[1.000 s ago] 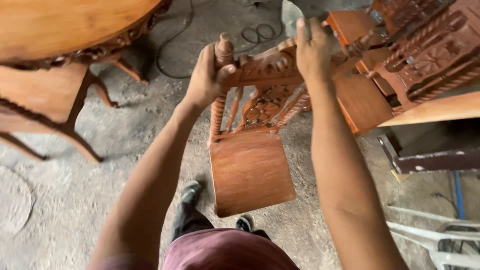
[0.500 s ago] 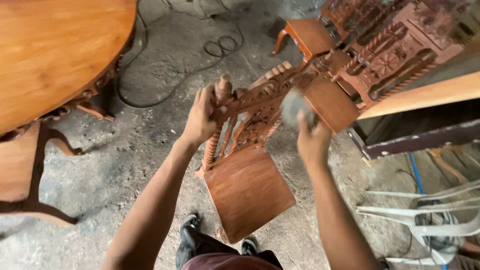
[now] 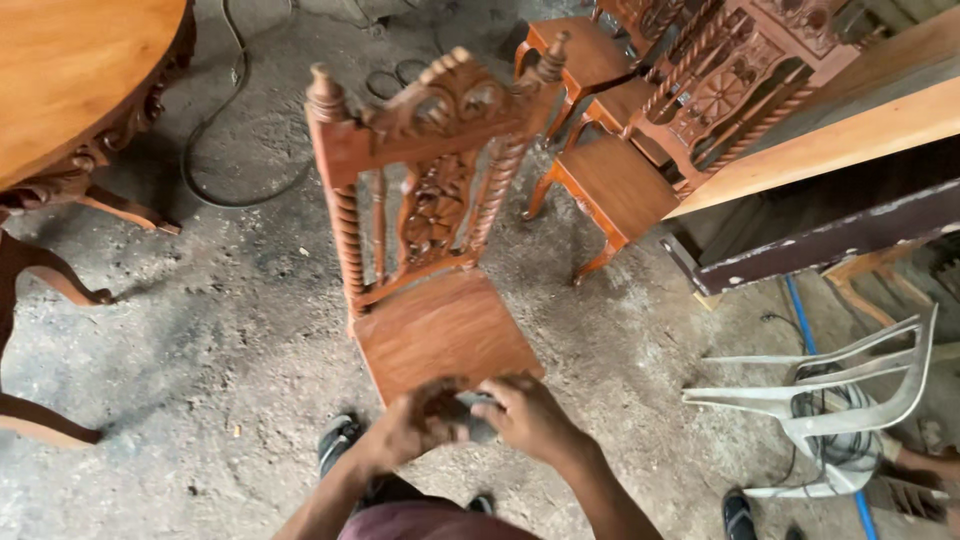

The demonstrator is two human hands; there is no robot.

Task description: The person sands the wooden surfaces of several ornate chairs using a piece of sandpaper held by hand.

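- Dusty concrete floor (image 3: 200,330), round wooden table (image 3: 70,70) far left.
- Carved wooden chair (image 3: 430,250) stands upright at centre.
- Left hand (image 3: 425,420) and right hand (image 3: 530,415) together clasp a small grey pad (image 3: 475,418) at the seat's near edge.

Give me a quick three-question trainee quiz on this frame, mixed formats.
1. True or false: both hands grip the top rail of the carved chair.
2. Multiple choice: the small grey pad is A) on the round table, B) between the left hand and the right hand at the seat's front edge, C) on the white plastic chair.
3. Fill in: the white plastic chair lies tipped over on the ____.

Key: 1 false; 2 B; 3 floor.
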